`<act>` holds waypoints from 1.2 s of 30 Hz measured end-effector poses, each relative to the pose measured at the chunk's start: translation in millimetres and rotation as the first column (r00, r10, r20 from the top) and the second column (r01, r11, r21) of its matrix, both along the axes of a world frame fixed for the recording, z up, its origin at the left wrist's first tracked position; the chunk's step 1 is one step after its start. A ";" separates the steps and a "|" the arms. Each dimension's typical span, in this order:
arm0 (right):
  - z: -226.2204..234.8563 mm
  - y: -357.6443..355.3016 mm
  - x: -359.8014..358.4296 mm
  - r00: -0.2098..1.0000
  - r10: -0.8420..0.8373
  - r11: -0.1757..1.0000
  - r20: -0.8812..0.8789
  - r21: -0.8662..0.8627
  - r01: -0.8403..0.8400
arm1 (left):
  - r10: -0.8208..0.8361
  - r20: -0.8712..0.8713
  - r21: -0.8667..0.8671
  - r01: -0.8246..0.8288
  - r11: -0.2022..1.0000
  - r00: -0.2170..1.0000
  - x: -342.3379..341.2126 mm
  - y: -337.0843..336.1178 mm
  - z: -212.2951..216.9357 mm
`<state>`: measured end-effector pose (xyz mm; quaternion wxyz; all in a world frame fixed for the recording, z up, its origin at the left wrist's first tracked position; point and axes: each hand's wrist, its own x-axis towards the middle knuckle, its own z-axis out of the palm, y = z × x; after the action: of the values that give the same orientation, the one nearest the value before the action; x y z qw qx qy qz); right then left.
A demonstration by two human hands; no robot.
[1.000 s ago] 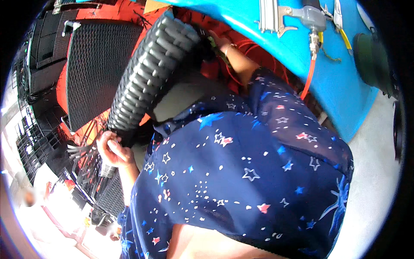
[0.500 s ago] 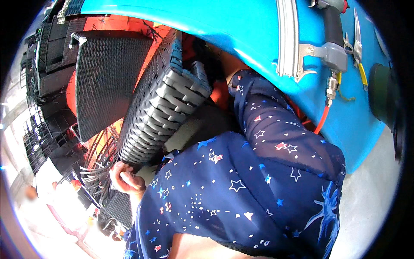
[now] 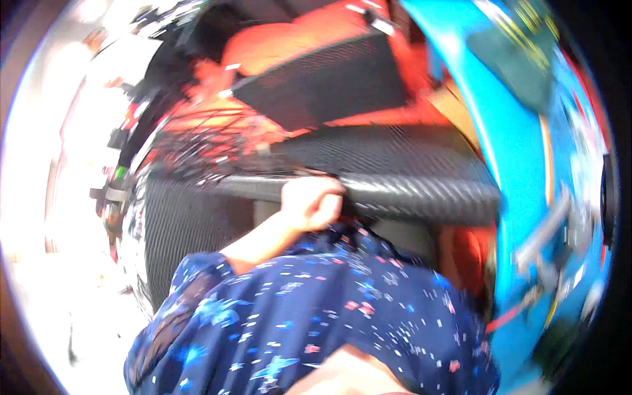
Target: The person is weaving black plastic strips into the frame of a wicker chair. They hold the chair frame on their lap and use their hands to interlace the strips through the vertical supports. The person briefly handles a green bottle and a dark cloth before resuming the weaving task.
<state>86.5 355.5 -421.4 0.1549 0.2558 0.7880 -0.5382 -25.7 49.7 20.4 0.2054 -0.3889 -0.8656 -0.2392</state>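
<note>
A black woven wicker piece (image 3: 421, 195) with a thick rounded edge lies crosswise in front of my body. My left hand (image 3: 312, 201) is closed around its near edge, left of the middle. Loose black wicker strands (image 3: 197, 141) stick out in a tangle beyond that hand, to the left. My right hand cannot be seen. The whole picture is smeared by motion.
A flat black woven panel (image 3: 329, 82) lies farther off on an orange-red surface (image 3: 283, 43). Along the right runs a blue tabletop (image 3: 484, 122), bearing a blurred grey air tool (image 3: 543, 240) with a red hose (image 3: 503, 321). Another dark ribbed panel (image 3: 191, 230) stands at left.
The view has swung round to the left. The wicker piece, slanted before, now lies nearly level across the view. My left hand has gone from its lower end to farther along its edge.
</note>
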 end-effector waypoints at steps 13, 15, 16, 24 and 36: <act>332.0 2.5 -0.3 0.693 -0.072 0.995 -0.717 -0.103 -0.004 | -0.477 0.713 0.665 -0.277 0.694 0.515 27.5 -20.2 82.7; 393.9 -14.8 0.1 0.563 0.086 0.986 -0.822 -0.011 -0.166 | -0.508 0.665 0.727 -0.321 0.607 0.547 34.4 -28.1 97.6; 415.5 -25.0 -2.6 0.598 0.121 0.970 -0.792 -0.035 -0.242 | -0.520 0.650 0.749 -0.349 0.563 0.555 37.4 -28.3 105.6; 448.7 -139.6 -50.1 0.572 0.356 0.747 -0.739 -0.143 -0.649 | -0.480 0.399 0.701 0.077 0.708 0.781 60.3 -7.5 101.6; 450.2 -157.0 -47.3 0.715 0.325 0.654 -0.619 -0.400 -0.643 | -0.346 0.266 0.636 0.105 0.764 0.900 66.6 -36.9 42.5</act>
<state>39.2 198.5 28.9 0.1621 -0.1810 0.6310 -0.7368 40.9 12.8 62.8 0.1226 -0.3533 -0.7107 -0.5959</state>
